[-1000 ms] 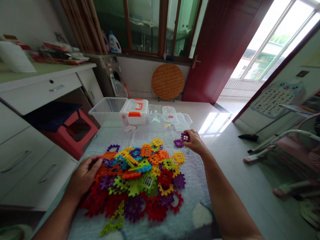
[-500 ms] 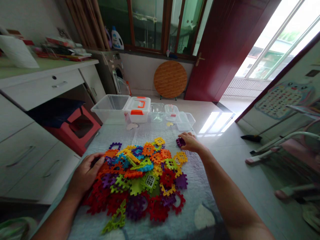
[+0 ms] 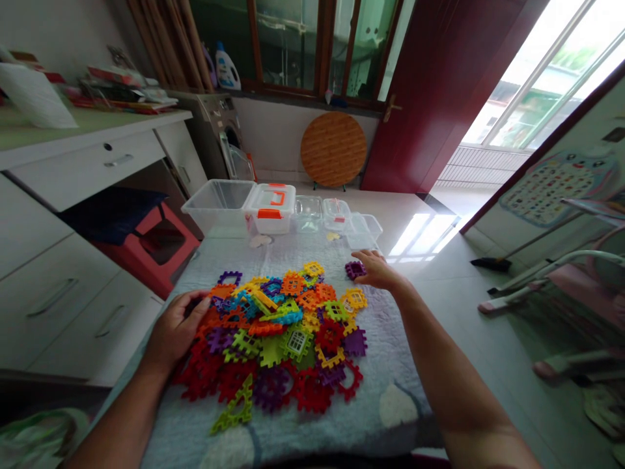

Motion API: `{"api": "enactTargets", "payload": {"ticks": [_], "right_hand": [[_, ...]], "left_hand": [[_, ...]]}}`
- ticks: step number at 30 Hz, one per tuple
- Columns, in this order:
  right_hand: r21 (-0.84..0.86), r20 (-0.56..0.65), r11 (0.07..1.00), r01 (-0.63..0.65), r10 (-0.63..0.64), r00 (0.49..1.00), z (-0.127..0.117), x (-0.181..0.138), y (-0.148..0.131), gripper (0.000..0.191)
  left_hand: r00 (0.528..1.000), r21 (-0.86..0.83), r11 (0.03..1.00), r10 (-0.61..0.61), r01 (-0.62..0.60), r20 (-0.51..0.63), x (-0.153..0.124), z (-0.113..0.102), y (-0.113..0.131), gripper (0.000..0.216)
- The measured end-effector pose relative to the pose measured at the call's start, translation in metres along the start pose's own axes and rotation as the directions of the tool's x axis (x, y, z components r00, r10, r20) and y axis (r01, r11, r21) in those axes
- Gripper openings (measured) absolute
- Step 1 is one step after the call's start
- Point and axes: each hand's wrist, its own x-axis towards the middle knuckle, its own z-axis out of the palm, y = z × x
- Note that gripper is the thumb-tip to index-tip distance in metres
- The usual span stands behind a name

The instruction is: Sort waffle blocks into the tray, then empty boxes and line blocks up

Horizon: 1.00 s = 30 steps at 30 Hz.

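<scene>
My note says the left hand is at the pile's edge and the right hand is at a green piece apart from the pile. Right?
Only the colour is wrong: the head view shows the right hand at a purple piece, not green.

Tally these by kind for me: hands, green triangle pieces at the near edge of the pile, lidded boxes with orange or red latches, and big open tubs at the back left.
Hands: 2 (left hand, right hand)
Green triangle piece: 1
Lidded boxes: 2 (larger box, smaller box)
Big open tub: 1
Total: 6
</scene>
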Motion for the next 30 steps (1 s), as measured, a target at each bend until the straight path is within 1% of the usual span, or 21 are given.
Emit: {"api": "enactTargets", "payload": {"ticks": [2,4,5,7,9,11,14,17,19,20,23,25,27,28,30], "right_hand": [[0.107,-0.071,0.992,0.067,-0.060,0.996,-0.001,-0.019,-0.002,0.063],[0.214,-0.100,0.967,0.140,-0.121,0.988,0.003,-0.039,-0.005,0.053],[0.249,-0.101,0.956,0.153,-0.132,0.986,0.007,-0.049,-0.007,0.049],[0.272,-0.092,0.951,0.147,-0.126,0.988,0.016,-0.064,-0.013,0.048],[0.255,-0.079,0.957,0.136,-0.120,0.990,0.024,-0.073,-0.020,0.050],[0.237,-0.071,0.962,0.138,-0.124,0.990,0.030,-0.075,-0.025,0.047],[0.254,-0.097,0.958,0.132,-0.111,0.989,0.035,-0.072,-0.027,0.038],[0.352,-0.136,0.929,0.111,-0.067,0.988,0.038,-0.070,-0.023,0.026],[0.438,-0.159,0.897,0.064,0.007,0.987,0.040,-0.070,-0.018,0.020],[0.481,-0.170,0.876,0.030,0.060,0.984,0.041,-0.071,-0.015,0.021],[0.570,-0.183,0.819,-0.064,0.203,0.962,0.044,-0.073,-0.007,0.034],[0.541,-0.191,0.834,-0.111,0.250,0.949,0.046,-0.074,-0.003,0.033],[0.439,-0.249,0.888,-0.133,0.262,0.932,0.046,-0.074,-0.002,0.026],[0.381,-0.297,0.915,-0.132,0.256,0.920,0.045,-0.075,-0.002,0.024],[0.294,-0.381,0.952,-0.086,0.199,0.903,0.044,-0.075,-0.007,0.029]], "left_hand": [[1.000,0.005,1.000,-0.004,0.004,0.004,0.000,0.000,0.002,0.044],[1.000,0.013,1.000,-0.007,0.007,0.002,0.000,0.000,0.003,0.043],[1.000,0.015,1.000,-0.006,0.006,-0.001,0.000,0.000,0.004,0.043],[1.000,0.016,1.000,-0.004,0.005,-0.007,-0.001,0.000,0.006,0.042],[1.000,0.018,1.000,-0.008,0.008,-0.014,-0.001,-0.001,0.007,0.041],[1.000,0.019,1.000,-0.013,0.014,-0.021,-0.002,-0.001,0.009,0.042],[1.000,0.015,1.000,-0.018,0.019,-0.022,-0.003,-0.001,0.011,0.043],[1.000,0.012,1.000,-0.020,0.020,-0.021,-0.003,-0.001,0.012,0.044],[1.000,0.016,1.000,-0.020,0.021,-0.024,-0.003,-0.001,0.011,0.044],[1.000,0.019,1.000,-0.021,0.021,-0.023,-0.002,-0.001,0.010,0.044],[1.000,0.023,0.999,-0.027,0.027,-0.013,-0.002,0.000,0.007,0.045],[1.000,0.019,0.999,-0.029,0.029,-0.010,-0.002,0.000,0.007,0.044],[1.000,0.016,0.999,-0.028,0.028,-0.013,-0.002,0.000,0.006,0.044],[1.000,0.014,1.000,-0.026,0.026,-0.015,-0.002,0.000,0.007,0.044],[1.000,0.014,1.000,-0.024,0.024,-0.020,-0.002,0.000,0.008,0.044]]}}
